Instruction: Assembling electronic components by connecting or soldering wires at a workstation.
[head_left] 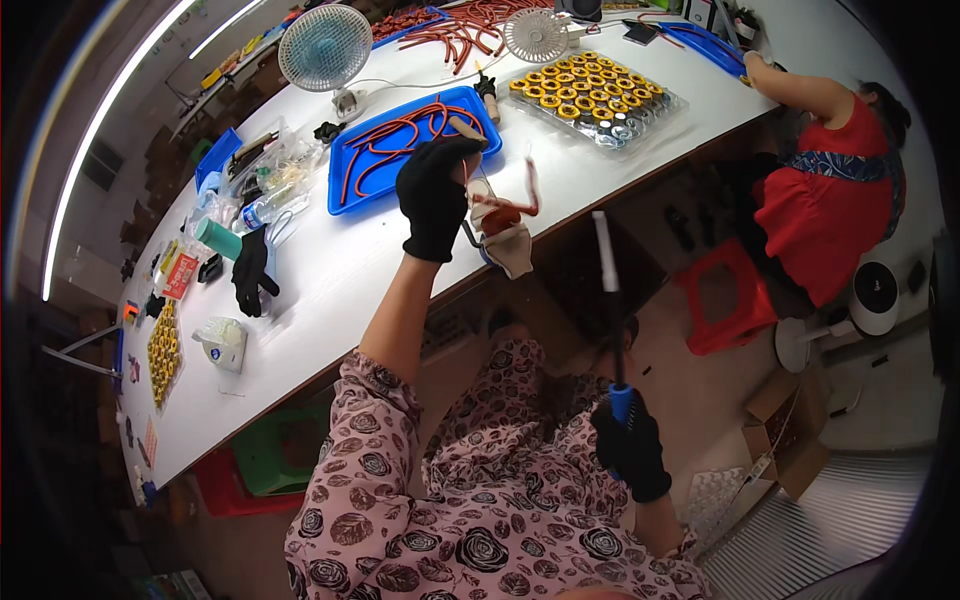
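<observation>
My right hand point(635, 450), in a black glove, grips the blue handle of a tool point(621, 402) with a long dark shaft and a pale tip. The tool points up in front of the table edge. My left hand point(435, 195), also black-gloved, is above the near edge, with its fingers curled by the front of a blue tray point(345, 185). What those fingers hold is hidden. Beside it, at the edge, a pale fixture point(510, 248) bears a reddish-brown piece point(498, 221). A bent reddish strip point(531, 190), blurred, rises next to it.
Red-brown tubes point(385, 140) lie in the tray. Behind are two fans point(325, 47) and a plastic tray of yellow-ringed parts point(590, 90). Leftward lie a black glove point(252, 275), a teal cup point(217, 238) and a tissue pack point(222, 343). A person in red point(825, 200) works at right, by a red stool point(725, 295).
</observation>
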